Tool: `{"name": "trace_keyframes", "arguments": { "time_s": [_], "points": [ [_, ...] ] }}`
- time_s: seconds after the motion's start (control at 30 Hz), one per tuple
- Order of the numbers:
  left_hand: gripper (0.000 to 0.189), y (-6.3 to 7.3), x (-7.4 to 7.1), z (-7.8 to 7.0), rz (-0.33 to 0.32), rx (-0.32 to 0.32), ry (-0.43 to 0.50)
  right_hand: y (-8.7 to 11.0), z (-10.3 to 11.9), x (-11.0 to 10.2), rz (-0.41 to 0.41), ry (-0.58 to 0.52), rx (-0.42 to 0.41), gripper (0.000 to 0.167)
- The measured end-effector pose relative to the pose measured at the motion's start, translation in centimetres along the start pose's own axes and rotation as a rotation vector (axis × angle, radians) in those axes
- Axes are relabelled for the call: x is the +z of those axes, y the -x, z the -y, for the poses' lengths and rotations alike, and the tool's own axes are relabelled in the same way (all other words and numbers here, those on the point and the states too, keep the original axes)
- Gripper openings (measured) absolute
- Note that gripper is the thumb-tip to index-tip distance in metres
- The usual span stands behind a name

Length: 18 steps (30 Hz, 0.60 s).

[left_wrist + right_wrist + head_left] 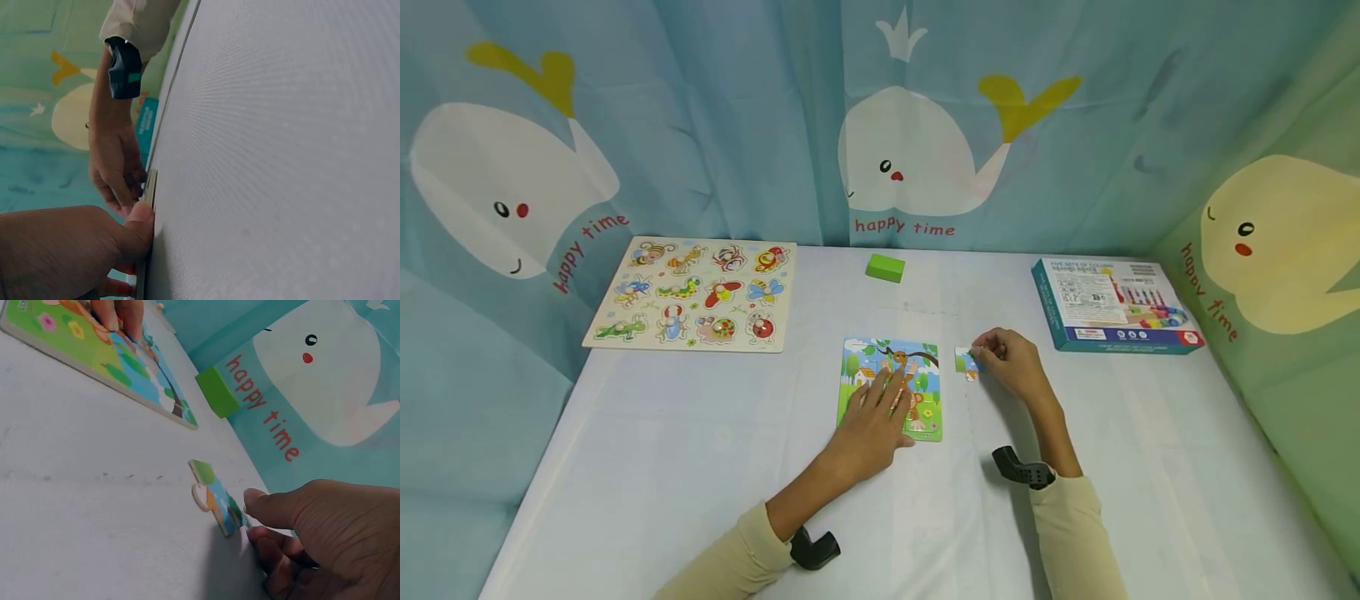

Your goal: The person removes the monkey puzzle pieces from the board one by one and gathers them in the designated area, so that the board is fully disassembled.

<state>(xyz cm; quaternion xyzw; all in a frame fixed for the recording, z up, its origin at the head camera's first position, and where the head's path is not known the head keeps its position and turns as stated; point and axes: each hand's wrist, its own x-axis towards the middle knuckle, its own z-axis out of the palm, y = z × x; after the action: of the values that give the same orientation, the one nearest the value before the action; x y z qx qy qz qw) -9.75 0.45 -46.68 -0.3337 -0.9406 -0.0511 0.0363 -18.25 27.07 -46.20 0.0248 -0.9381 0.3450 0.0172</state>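
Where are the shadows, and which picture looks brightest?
Head view: brightest, with a soft shadow beside the right arm on the table; left wrist view: duller, a shadow along the puzzle; right wrist view: a dark shadow below the piece.

Your puzzle [928,385] and the piece [215,494] look like smooth printed wood with pale, matt edges. The tabletop [700,433] shows finely textured matt cloth, the curtain [752,108] smoother fabric; your sleeve [1075,533] is matt cloth, the wristband [1024,469] plastic.

Wrist views are dim and perhaps slightly soft.
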Motion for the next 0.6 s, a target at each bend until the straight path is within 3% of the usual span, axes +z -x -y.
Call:
{"name": "trace_keyframes", "arguments": {
  "time_s": [0.17, 0.27, 0.6],
  "points": [
    [0.065, 0.1, -0.2, 0.0, -0.010, 0.008, -0.030, -0.3, 1.0, 0.1, -0.057, -0.021, -0.062, 0.016],
    [0.066, 0.2, -0.2, -0.1, -0.012, 0.008, -0.055, -0.7, 2.3, 0.5, -0.038, -0.036, -0.129, 0.015],
    [0.065, 0.4, 0.0, -0.7, -0.075, 0.014, -0.170, -2.8, 7.2, 3.0, 0.293, -0.058, -0.419, 0.015]
  ]
}}
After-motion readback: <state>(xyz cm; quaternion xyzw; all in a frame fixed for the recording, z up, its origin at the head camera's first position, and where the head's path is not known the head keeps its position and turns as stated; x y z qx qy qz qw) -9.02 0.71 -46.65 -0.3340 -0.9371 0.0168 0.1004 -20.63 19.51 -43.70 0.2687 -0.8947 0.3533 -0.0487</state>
